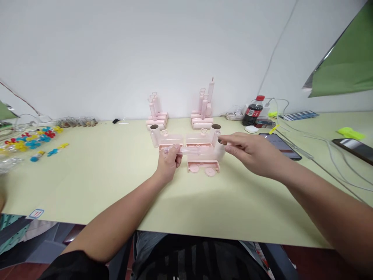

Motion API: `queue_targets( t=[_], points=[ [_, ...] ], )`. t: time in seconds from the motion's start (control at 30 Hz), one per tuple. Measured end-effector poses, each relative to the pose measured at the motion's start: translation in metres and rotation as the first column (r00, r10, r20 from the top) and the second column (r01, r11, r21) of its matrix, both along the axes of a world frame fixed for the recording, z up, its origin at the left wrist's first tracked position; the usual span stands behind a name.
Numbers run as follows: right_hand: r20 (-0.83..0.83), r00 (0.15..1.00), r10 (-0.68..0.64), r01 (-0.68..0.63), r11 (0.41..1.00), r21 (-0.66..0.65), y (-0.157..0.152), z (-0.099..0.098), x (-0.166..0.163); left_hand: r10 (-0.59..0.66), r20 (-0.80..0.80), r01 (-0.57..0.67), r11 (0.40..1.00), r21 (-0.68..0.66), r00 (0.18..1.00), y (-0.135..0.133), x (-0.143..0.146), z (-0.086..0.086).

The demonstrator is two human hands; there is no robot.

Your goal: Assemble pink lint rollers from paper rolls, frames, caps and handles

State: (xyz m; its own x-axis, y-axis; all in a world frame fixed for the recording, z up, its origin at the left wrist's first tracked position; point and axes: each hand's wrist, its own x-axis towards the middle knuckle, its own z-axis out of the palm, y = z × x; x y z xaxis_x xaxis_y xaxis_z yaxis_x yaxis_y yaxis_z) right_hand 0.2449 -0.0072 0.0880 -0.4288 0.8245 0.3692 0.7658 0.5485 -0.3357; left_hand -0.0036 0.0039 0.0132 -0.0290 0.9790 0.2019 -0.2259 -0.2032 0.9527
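My left hand (pixel 169 161) is closed around the end of a clear pink tube (pixel 186 151) held level above the table. My right hand (pixel 247 149) reaches in from the right, its fingers pinched on a white paper roll (pixel 220 149) at the tube's other end. Just behind them lie pink plastic handle pieces (pixel 186 140) and two upright rolls with dark cores (pixel 154 134). A pink holder with round feet (pixel 203 167) sits on the table below the tube.
Stacks of pink parts (pixel 157 116) and more pink parts (pixel 202 116) stand by the wall. Colourful small toys (pixel 32 142) lie at left. A cola bottle (pixel 253 111), power strip, phones (pixel 281 146) and cables (pixel 335 155) occupy the right side of the pale yellow table (pixel 101 182).
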Motion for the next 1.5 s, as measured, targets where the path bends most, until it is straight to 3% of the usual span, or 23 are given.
queue_targets(
  t=[0.13,0.27,0.37,0.47,0.6,0.7,0.8,0.87,1.0,1.13,1.2,1.23,1.33,1.4,1.5],
  points=[
    [0.252,0.967,0.021,-0.013,0.999,-0.034,0.029,0.015,-0.014,0.018,-0.047,-0.018,1.0,0.008,0.999,-0.003,0.001,0.005],
    [0.568,0.816,0.104,-0.075,0.994,-0.074,0.062,0.021,-0.039,0.031,-0.073,-0.031,0.999,0.008,0.997,-0.004,0.001,0.007],
    [0.668,0.718,0.194,-0.164,0.98,-0.108,0.081,0.016,-0.056,0.035,-0.073,-0.034,0.999,0.013,0.997,-0.005,0.0,0.008],
    [0.704,0.671,0.234,-0.172,0.972,-0.159,0.091,0.006,-0.064,0.039,-0.081,-0.038,0.999,0.016,0.996,-0.006,-0.001,0.009],
    [0.705,0.659,0.264,-0.142,0.963,-0.228,0.095,-0.002,-0.065,0.031,-0.107,-0.026,0.999,0.047,0.994,-0.006,-0.002,0.009],
    [0.68,0.691,0.247,-0.111,0.965,-0.238,0.094,0.004,-0.06,0.018,-0.125,-0.01,0.998,0.065,0.992,-0.005,-0.004,0.009],
    [0.555,0.818,0.15,-0.12,0.989,-0.091,0.079,0.02,-0.057,0.0,-0.242,0.035,0.989,0.14,0.97,-0.005,-0.006,0.012],
    [0.368,0.921,0.124,-0.128,0.992,-0.015,0.056,0.032,-0.058,0.008,-0.368,0.075,0.975,0.21,0.93,-0.009,-0.006,0.013],
    [0.232,0.899,0.37,-0.309,0.914,-0.263,0.004,0.036,-0.062,-0.035,-0.532,0.184,0.955,0.231,0.846,-0.021,0.001,0.012],
    [0.22,0.917,0.333,-0.273,0.925,-0.263,-0.021,0.019,-0.049,-0.163,-0.575,0.361,0.899,0.248,0.802,-0.034,0.009,0.01],
    [0.117,0.959,0.256,-0.22,0.941,-0.256,-0.02,0.009,-0.032,-0.134,-0.68,0.442,0.845,0.302,0.721,-0.039,0.011,0.012],
    [0.057,0.983,0.176,-0.158,0.958,-0.241,-0.018,0.004,-0.023,-0.084,-0.761,0.488,0.811,0.323,0.644,-0.041,0.013,0.013],
    [-0.076,0.992,-0.104,0.086,0.974,-0.212,-0.012,-0.013,0.004,0.122,-0.938,0.622,0.719,0.309,0.325,-0.048,0.02,0.011],
    [-0.093,0.976,-0.195,0.168,0.956,-0.24,-0.01,-0.027,0.017,0.209,-0.963,0.666,0.696,0.27,0.173,-0.051,0.025,0.004],
    [-0.105,0.969,-0.226,0.186,0.937,-0.295,-0.007,-0.048,0.024,0.248,-0.967,0.683,0.696,0.223,0.063,-0.054,0.033,-0.009]
  ],
)
